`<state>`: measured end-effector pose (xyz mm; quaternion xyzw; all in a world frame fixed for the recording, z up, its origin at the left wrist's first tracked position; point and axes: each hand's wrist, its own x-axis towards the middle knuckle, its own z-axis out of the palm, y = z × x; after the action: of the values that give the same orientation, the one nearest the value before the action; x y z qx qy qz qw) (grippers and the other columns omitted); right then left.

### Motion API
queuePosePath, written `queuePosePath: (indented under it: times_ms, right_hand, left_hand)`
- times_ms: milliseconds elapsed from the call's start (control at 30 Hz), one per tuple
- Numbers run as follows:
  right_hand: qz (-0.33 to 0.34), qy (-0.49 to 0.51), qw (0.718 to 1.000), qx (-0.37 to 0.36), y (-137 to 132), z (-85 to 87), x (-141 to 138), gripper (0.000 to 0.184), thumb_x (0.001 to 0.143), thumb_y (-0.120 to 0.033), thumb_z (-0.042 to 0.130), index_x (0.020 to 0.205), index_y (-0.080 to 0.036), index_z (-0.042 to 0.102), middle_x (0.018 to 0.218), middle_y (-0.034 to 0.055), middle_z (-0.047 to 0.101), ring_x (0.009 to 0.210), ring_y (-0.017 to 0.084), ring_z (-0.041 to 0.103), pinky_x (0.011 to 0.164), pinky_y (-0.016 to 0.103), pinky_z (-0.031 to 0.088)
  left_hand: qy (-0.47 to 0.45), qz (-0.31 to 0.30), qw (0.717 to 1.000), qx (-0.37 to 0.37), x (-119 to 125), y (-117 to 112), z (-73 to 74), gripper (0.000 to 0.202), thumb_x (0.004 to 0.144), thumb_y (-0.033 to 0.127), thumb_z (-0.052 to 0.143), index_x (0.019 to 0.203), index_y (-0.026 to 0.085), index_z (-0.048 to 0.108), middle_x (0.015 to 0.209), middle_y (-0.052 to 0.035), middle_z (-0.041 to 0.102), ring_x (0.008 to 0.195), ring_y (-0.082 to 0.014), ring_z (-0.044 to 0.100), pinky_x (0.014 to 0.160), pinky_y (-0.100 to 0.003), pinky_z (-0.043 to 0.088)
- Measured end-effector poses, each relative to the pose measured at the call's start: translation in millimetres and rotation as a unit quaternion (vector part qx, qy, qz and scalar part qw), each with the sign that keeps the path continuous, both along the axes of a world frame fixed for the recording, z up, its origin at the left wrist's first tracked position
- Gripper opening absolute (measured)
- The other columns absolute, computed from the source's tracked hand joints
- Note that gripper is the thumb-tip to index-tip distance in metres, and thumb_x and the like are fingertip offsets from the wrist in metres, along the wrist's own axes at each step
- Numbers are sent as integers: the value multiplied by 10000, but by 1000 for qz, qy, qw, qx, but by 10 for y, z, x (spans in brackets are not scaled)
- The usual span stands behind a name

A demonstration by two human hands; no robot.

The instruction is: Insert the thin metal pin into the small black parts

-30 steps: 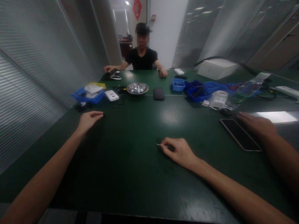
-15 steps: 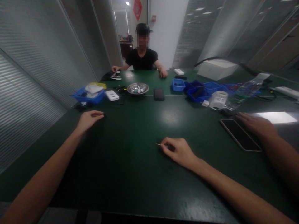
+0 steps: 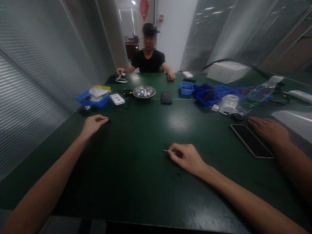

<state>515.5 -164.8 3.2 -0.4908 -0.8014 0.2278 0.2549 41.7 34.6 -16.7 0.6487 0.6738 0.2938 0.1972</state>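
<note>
My right hand rests on the green table near its middle, fingers pinched round a thin dark tool whose metal tip points left. My left hand lies on the table further left, fingers drawn together with the tips pointing right; I cannot see whether anything is in them. Another person's hand rests flat at the right, beside a dark phone lying face up.
A person in a black shirt sits at the far end, both hands on the table. Across the middle stand a blue tray of parts, a white device, a metal bowl, a black phone, several blue bins, a white box.
Both my hands stay where they were. The person at the far end has drawn one hand inward to the papers in front of them.
</note>
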Motion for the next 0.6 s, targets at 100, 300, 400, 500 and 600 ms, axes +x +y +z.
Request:
queuePosePath:
  times_ms: [100, 300, 400, 500, 600]
  right_hand:
    - [-2, -1, 1000, 0, -14, 8, -9, 218, 1005, -330, 565, 956, -195, 729, 771, 15, 725, 590, 127, 625, 583, 238, 452]
    - [-6, -4, 1000, 1, -35, 38, -9, 208, 996, -323, 574, 948, -196, 733, 753, 7, 715, 586, 124, 611, 580, 236, 443]
    - [-5, -1, 1000, -1, -49, 61, -10, 213, 996, -325, 571, 951, -194, 732, 767, 10, 719, 595, 122, 614, 589, 237, 446]
    - [-1, 3, 1000, 0, -63, 68, -15, 225, 998, -331, 564, 952, -191, 735, 778, 13, 724, 601, 120, 619, 592, 237, 446]
    - [-4, 7, 1000, 7, -65, 61, -32, 225, 994, -333, 568, 949, -188, 734, 769, 9, 721, 601, 121, 622, 589, 235, 443]
  left_hand:
    - [23, 15, 1000, -6, -18, 27, -37, 457, 770, 548, 711, 1059, 201, 783, 951, -86, 767, 837, -264, 699, 731, -333, 517]
    - [43, -13, 999, 20, 65, -76, 34, 401, 809, 530, 704, 1053, 222, 785, 1016, -78, 767, 905, -259, 699, 776, -326, 512]
    - [18, -64, 997, 27, 341, -249, 157, 388, 849, 522, 687, 1072, 220, 788, 1053, -84, 764, 926, -259, 693, 800, -337, 517]
    - [-14, -153, 987, 57, 810, -516, 282, 360, 906, 486, 664, 1098, 204, 779, 1083, -91, 751, 921, -247, 677, 806, -352, 514]
    - [-34, -262, 961, 76, 1347, -841, 337, 290, 948, 434, 651, 1056, 197, 777, 1081, -81, 735, 868, -210, 650, 762, -335, 501]
